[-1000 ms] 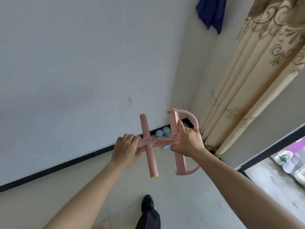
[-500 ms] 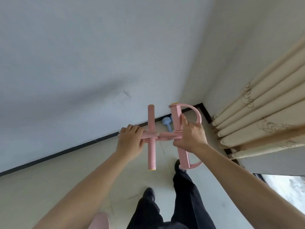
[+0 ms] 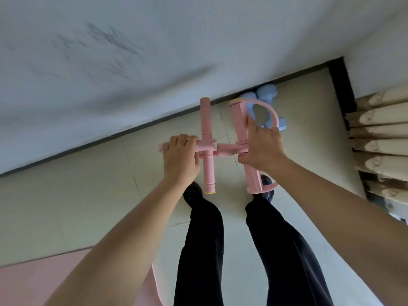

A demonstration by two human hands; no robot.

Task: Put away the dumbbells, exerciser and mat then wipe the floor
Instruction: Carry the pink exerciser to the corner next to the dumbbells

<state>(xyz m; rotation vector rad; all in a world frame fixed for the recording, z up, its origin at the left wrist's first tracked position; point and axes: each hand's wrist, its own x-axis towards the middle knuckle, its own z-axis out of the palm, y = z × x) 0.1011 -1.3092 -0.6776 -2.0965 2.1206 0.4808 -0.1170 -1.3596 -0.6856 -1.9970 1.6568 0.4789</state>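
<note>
I hold a pink exerciser (image 3: 207,149) in both hands above the floor. It has two foam bars joined by short pink bands. My left hand (image 3: 180,159) grips the bands left of the straight bar. My right hand (image 3: 262,149) closes around the second bar, which carries curved foot loops. Pale blue dumbbells (image 3: 266,92) lie on the floor against the wall's black skirting, partly hidden behind the exerciser. A corner of the pink mat (image 3: 33,281) shows at the bottom left.
A white wall (image 3: 110,62) fills the top of the view and meets another wall at a corner on the right. Beige curtains (image 3: 379,133) hang at the right. My legs in black trousers (image 3: 203,250) and dark shoes stand on the light tiled floor.
The view has tilted down toward the floor and moved closer to the corner. The dumbbells look nearer, and the pink mat has come into view. Both hands still hold the exerciser.
</note>
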